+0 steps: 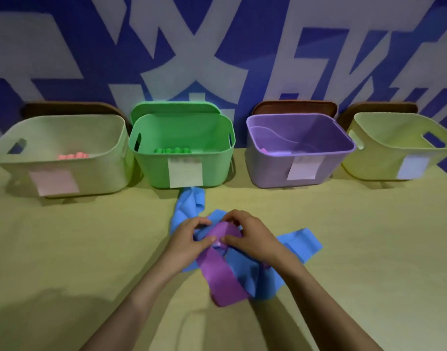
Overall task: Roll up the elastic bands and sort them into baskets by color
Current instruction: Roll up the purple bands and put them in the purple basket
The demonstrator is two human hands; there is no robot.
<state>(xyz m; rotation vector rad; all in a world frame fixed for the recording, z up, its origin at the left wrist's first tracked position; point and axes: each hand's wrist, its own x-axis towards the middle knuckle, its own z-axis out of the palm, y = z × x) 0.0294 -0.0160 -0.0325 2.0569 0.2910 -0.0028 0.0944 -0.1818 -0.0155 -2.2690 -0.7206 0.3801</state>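
The left hand (189,236) and the right hand (247,234) are both pinching the far end of the purple band (222,279), which is lying on the loose blue bands (300,241) mid-table (65,249). Rolling it tight and straight is probably going to work best, before it goes in the purple basket (268,168), far right.

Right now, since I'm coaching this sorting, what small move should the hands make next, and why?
Probably roll the pinched end of the purple band one turn toward the person. The left hand and right hand both pinch its far end, while its tail lies flat and unrolled across the blue bands, so it is not ready for the purple basket.
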